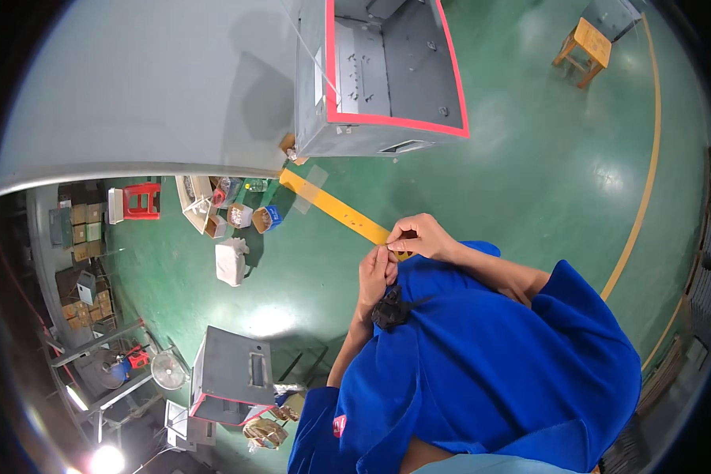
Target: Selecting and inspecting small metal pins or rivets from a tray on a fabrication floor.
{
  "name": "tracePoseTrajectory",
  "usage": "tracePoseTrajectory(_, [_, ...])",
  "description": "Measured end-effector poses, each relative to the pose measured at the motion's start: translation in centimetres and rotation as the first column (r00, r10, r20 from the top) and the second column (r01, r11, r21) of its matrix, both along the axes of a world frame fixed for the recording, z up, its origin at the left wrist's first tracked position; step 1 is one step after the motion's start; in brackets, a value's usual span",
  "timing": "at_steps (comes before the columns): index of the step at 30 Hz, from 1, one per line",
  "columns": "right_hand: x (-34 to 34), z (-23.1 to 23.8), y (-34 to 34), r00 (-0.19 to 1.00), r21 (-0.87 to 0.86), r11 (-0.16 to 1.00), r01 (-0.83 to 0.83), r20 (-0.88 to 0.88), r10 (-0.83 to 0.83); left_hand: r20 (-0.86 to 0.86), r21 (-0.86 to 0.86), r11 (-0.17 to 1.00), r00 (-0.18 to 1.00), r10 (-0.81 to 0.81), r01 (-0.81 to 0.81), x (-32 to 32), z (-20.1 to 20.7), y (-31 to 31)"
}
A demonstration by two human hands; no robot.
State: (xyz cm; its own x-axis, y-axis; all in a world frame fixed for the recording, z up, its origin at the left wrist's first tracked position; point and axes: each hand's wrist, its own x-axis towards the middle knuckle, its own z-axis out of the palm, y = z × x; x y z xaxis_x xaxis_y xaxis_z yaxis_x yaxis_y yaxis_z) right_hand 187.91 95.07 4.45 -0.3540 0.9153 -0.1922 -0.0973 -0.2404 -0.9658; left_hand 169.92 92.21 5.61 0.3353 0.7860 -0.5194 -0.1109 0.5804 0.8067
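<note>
My left hand [376,273] and my right hand [421,236] meet fingertip to fingertip in front of my blue clothing [498,347]. Both are closed in a pinch. Whatever lies between the fingertips is too small to make out. A dark, crumpled black bundle [391,310] sits beside my left wrist, against the blue cloth. Beyond the hands stands a grey metal cabinet [316,134], its open front edged with a pinkish-red strip. Small fittings show on its inner back wall.
Small boxes of parts [267,219], a white bag [231,261] and a red stool [141,201] stand at left on the green floor. Another grey cabinet [233,367] and a fan [168,370] are lower left. A wooden stool [586,47] stands far right. Yellow lines [340,212] cross the floor.
</note>
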Motion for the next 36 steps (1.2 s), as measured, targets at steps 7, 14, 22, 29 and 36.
tracePoseTrajectory(7, [5.4,0.1,4.5,0.81,0.488,0.819,0.301,0.323,-0.49,-0.062,-0.046,0.998,0.997,0.037,-0.04,0.3,0.4,-1.1])
tracePoseTrajectory(14, [9.5,-1.3,6.3,0.696,0.553,0.818,0.156,0.526,-0.488,-0.175,-0.121,0.989,0.983,0.059,-0.081,1.3,1.4,-1.4])
tracePoseTrajectory(22, [9.5,-1.5,5.6,0.705,0.472,0.878,-0.085,0.651,-0.281,-0.218,-0.198,0.97,0.971,0.094,-0.138,4.2,2.3,-0.1])
tracePoseTrajectory(29, [7.6,-0.1,5.3,0.831,0.379,0.911,-0.162,0.55,-0.081,-0.193,-0.245,0.959,0.977,0.095,-0.142,4.7,1.4,1.6])
tracePoseTrajectory(36, [6.2,-1.4,7.7,0.931,0.281,0.92,-0.274,0.316,0.181,-0.146,-0.293,0.945,0.984,0.105,-0.145,5.7,0.3,4.2])
